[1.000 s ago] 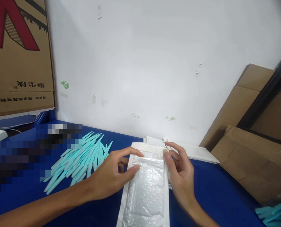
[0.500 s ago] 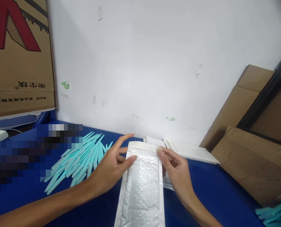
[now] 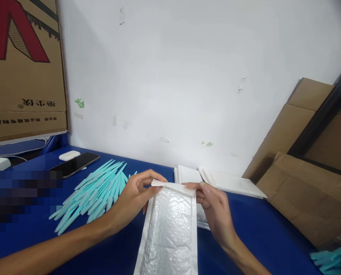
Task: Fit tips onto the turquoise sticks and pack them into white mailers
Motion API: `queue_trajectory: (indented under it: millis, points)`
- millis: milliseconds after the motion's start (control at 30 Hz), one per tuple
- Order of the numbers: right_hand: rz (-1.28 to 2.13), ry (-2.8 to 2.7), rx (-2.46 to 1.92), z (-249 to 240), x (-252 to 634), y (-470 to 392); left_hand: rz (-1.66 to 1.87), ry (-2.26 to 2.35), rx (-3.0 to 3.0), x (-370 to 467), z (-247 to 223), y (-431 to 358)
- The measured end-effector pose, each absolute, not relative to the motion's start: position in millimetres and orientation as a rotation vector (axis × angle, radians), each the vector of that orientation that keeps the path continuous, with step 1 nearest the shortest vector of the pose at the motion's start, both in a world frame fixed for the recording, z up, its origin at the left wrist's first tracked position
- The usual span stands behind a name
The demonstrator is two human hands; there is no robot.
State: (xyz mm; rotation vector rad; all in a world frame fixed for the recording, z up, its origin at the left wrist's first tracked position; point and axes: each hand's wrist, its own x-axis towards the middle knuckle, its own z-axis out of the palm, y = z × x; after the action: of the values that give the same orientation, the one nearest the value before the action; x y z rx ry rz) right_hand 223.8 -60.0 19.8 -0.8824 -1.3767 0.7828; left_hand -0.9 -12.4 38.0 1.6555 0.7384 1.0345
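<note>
A silvery white padded envelope [image 3: 170, 233] lies upright in view at the bottom centre, its white flap at the top partly folded over. My left hand [image 3: 136, 196] pinches the flap's left corner between thumb and fingers. At the right corner, the thumb and fingers of my right hand [image 3: 213, 200] are closed on the flap's edge. Left of my left hand, several turquoise pointed sticks [image 3: 93, 191] lie in a fanned pile. Part of another silvery envelope [image 3: 202, 218] shows behind the held one.
White envelopes [image 3: 236, 183] are stacked along the wall on the blue table [image 3: 262, 225]. A phone [image 3: 75, 164] and white case [image 3: 69, 155] lie at the left. Cardboard [image 3: 308, 198] leans at the right, near more turquoise sticks [image 3: 333, 258]. A large box [image 3: 27, 84] stands upper left.
The flap has tipped over and its top edge is lower. My left fingers have closed on its corner, and my right fingers have shifted onto the flap's edge. The phone and case are now unblurred.
</note>
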Motion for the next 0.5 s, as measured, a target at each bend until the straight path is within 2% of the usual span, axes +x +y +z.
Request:
queue_trajectory:
  millis: [267, 500]
  points:
    - [0.758, -1.380, -1.073, 31.7, 216.5, -62.3, 0.971, 0.555, 1.555, -8.0, 37.0, -5.8]
    - [0.780, -1.411, -1.048, 31.2, 217.6, -60.9, 0.916, 0.826, 1.714, -1.5, 38.6, -9.0]
